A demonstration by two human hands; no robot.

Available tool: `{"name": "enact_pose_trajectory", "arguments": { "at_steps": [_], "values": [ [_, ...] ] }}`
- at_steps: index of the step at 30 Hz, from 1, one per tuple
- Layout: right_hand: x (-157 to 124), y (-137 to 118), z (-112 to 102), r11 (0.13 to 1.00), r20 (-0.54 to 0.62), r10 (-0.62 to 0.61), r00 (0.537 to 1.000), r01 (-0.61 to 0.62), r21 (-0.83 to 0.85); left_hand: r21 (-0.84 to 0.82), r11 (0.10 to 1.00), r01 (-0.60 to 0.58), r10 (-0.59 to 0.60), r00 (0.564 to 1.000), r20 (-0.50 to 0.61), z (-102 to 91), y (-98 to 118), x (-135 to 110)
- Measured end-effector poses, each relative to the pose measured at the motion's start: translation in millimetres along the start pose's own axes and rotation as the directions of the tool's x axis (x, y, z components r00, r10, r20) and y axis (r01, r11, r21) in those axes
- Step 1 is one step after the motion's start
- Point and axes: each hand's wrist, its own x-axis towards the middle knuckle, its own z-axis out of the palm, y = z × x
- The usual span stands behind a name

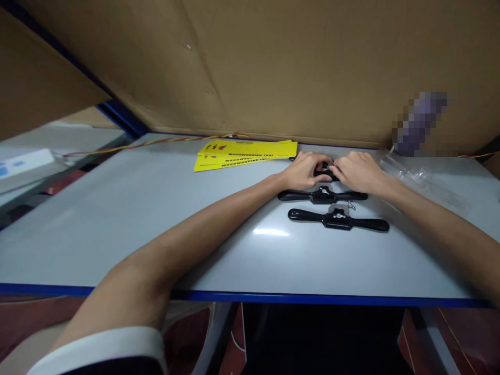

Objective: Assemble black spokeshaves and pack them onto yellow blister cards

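Note:
My left hand (305,171) curls its fingers and thumb round the middle of a black spokeshave (326,165) on the table. My right hand (358,171) is closed at the same tool's right side; what its fingertips pinch is hidden. Most of that spokeshave lies under my hands. Just in front lies a second black spokeshave (325,195), with a grey blade plate at its centre. Closer to me is a third spokeshave (338,219), slightly turned. Small silver screws (351,205) rest between these two.
Yellow cards (246,151) printed "woodworking tool" lie fanned left of my hands. Clear plastic bags (422,179) lie to the right, near a pixelated purple item (420,122). A cardboard wall (297,67) closes off the back. A twisted cable (156,141) runs along the rear left.

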Motion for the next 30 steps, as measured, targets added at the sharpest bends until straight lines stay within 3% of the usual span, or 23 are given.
{"name": "enact_pose_trajectory", "arguments": {
  "at_steps": [20,25,27,30],
  "values": [
    [-8,-7,1,0.980,0.031,0.094,0.995,-0.098,0.174,0.060,0.997,-0.044,0.044,0.999,0.004,-0.7,-5,-2],
    [-12,10,-18,0.966,0.030,0.137,0.990,-0.141,0.217,0.025,0.991,-0.133,0.130,0.985,0.111,-18.9,-6,-2],
    [-14,22,-22,0.968,-0.004,0.169,0.986,-0.165,0.190,-0.040,0.993,-0.112,0.118,0.970,0.215,-30.6,-6,-2],
    [-18,40,-22,0.950,0.073,0.212,0.975,-0.223,0.219,-0.085,0.996,-0.032,0.059,0.938,0.341,-47.8,-8,-3]
  ]
}}
